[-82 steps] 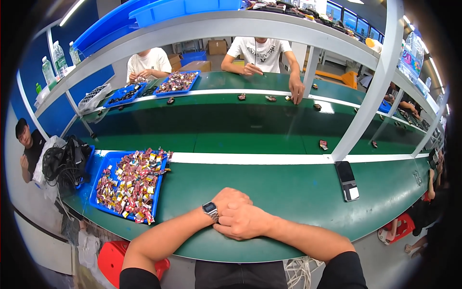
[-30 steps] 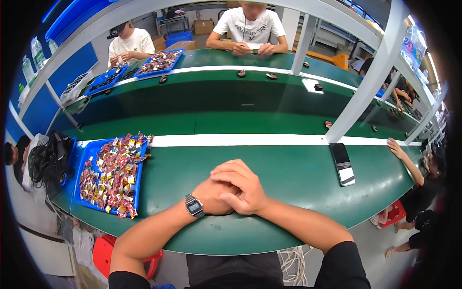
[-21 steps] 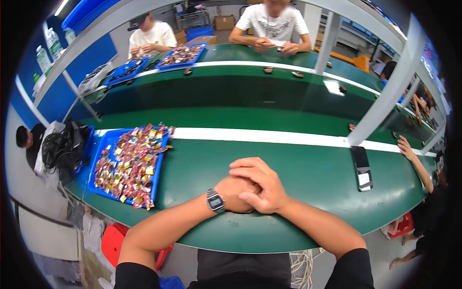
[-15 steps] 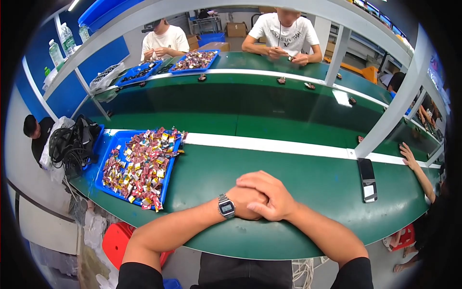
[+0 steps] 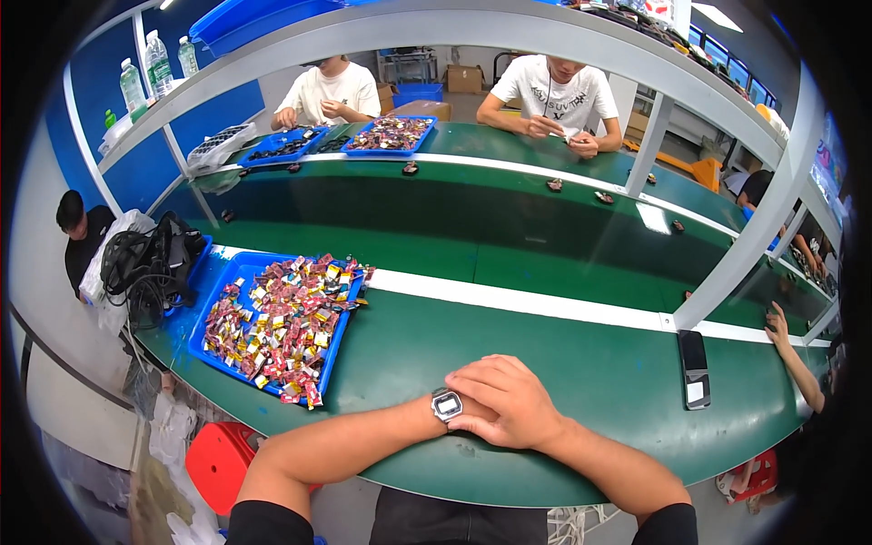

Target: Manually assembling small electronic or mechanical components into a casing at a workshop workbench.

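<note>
- At the far left, a tangled bundle of black cables (image 5: 150,263) is lying near a shallow blue rectangular plastic tray (image 5: 234,274).
- The tray is sitting on the long green smooth-topped worktop (image 5: 436,329), to the left of both hands and farther from the body; the bent lens is making its longer side hard to judge.
- Inside it, a heap of small flat pieces in dark red, yellow and silver (image 5: 282,329) is filling most of the floor and spilling over the far right corner.
- The left forearm is passing just beside the tray's near right corner, so the left arm is the nearer one; the left hand (image 5: 478,411), below a silver metal wristwatch (image 5: 446,405), is pointing rightward, away from the pieces. Its fingers are hidden, so whether they are curled cannot be told.
- The right hand (image 5: 515,401) is draping over the left, its fingers loosely extended and the thumb apart, and it is gripping no part.
- Farther right, a slim black phone-like slab with a pale patch (image 5: 693,363) is lying lengthwise away from the body, nearer the right arm.
</note>
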Demonstrator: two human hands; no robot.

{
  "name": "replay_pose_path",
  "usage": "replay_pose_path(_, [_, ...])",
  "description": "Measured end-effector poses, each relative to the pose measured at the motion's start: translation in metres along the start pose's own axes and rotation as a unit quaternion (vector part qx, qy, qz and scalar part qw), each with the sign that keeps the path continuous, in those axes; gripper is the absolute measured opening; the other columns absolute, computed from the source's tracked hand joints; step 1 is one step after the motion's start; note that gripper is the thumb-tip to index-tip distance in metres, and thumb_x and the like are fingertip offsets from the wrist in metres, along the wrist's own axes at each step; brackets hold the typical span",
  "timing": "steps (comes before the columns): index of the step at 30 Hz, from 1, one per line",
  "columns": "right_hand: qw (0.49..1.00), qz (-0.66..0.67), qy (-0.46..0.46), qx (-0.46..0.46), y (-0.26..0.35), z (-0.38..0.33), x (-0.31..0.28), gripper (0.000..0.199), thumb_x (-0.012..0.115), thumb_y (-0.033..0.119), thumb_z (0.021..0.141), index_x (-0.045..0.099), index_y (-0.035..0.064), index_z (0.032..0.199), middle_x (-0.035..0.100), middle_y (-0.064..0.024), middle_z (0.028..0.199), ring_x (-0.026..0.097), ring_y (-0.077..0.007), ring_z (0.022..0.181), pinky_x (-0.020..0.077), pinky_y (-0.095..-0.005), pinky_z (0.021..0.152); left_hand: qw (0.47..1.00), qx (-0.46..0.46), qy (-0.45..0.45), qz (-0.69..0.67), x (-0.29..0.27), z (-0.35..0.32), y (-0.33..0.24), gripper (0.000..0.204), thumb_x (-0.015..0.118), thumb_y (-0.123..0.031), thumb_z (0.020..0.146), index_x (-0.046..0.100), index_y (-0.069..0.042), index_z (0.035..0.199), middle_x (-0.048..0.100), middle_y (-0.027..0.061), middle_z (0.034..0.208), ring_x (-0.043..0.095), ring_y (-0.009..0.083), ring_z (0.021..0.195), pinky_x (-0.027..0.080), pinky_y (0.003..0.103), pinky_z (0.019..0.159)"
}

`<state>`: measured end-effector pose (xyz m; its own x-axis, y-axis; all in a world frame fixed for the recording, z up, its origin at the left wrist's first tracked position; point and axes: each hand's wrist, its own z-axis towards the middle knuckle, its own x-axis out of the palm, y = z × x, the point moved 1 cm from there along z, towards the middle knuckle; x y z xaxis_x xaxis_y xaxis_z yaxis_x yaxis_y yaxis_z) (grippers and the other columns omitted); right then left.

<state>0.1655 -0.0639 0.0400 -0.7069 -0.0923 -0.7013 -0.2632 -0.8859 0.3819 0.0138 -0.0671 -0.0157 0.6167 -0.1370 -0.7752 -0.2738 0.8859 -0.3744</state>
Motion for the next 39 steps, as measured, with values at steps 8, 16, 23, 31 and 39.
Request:
replay_pose_path(8, [1.0,0.014,0.018,-0.015,0.001,0.002,-0.001,0.051,0.085,0.037,0.072,0.071,0.009,0.112,0.069,-0.004,0.109,0.064,-0.0249,0.1,0.049,-0.0392,0.089,0.999,-0.031,-0.007,0.019,-0.005,0.03,-0.005,0.022,0.065,-0.014,0.074,0.07,-0.003,0.093,0.07,0.0185,0.094,0.067,0.0362,0.091,0.053,0.046,0.081])
replay_pose_path(16, [0.973,0.2,-0.007,0.116,-0.027,-0.017,-0.004,0.05,0.069,0.041,0.086,0.068,0.0009,0.115,0.068,-0.0174,0.118,0.064,-0.0343,0.111,0.0488,-0.0432,0.098,0.997,-0.076,0.006,0.001,0.003,0.042,-0.016,0.025,0.067,-0.016,0.075,0.07,-0.004,0.097,0.07,0.0189,0.096,0.066,0.0373,0.095,0.053,0.047,0.086])
replay_pose_path(23, [0.962,0.234,0.002,0.138,-0.038,-0.01,-0.007,0.036,0.066,0.026,0.085,0.07,-0.0032,0.105,0.07,-0.018,0.097,0.068,-0.03,0.09,0.0527,-0.0365,0.082,1.0,0.007,0.011,-0.006,0.029,0.034,0.013,0.017,0.061,-0.015,0.078,0.067,-0.003,0.089,0.068,0.016,0.094,0.065,0.0308,0.089,0.052,0.043,0.078])
replay_pose_path(31, [0.969,0.22,-0.014,0.11,-0.041,-0.01,-0.008,0.038,0.061,0.022,0.08,0.07,-0.0064,0.103,0.069,-0.0196,0.093,0.067,-0.0279,0.085,0.0522,-0.0342,0.078,0.983,0.131,-0.007,0.127,0.013,0.049,0.007,0.006,0.062,-0.007,0.07,0.063,-0.002,0.067,0.066,0.0165,0.076,0.067,0.0284,0.078,0.052,0.041,0.067])
replay_pose_path(39, [0.973,0.209,-0.02,0.091,-0.034,-0.014,-0.007,0.037,0.062,0.022,0.081,0.071,-0.0066,0.102,0.07,-0.0198,0.092,0.067,-0.0273,0.083,0.0524,-0.0338,0.077,0.999,-0.009,0.0,-0.044,0.015,0.044,0.003,0.008,0.062,-0.007,0.072,0.065,-0.002,0.077,0.069,0.0163,0.082,0.068,0.0301,0.079,0.054,0.04,0.066])
